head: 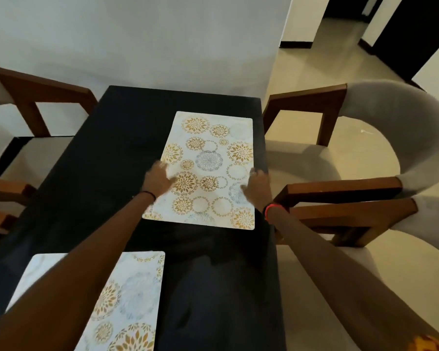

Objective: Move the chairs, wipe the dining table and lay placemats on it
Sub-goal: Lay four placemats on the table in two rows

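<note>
left grip [160, 177] spread flat on the left edge of the far placemat [213, 153], right grip [257, 188] at its right edge, too blurred to tell flat from pinching. second placemat [137, 287] nearer, both on dark tabletop [107, 160], chairs [380, 110] alongside.

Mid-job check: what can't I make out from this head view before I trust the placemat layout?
- Near placemat: head view; the left forearm crosses it and the bottom edge cuts it off.
- Right hand: motion-blurred at the far placemat's right edge; pinching or resting flat, unclear.
- Table: near end out of frame below.
- Left-side chairs: cut by the left edge.
</note>
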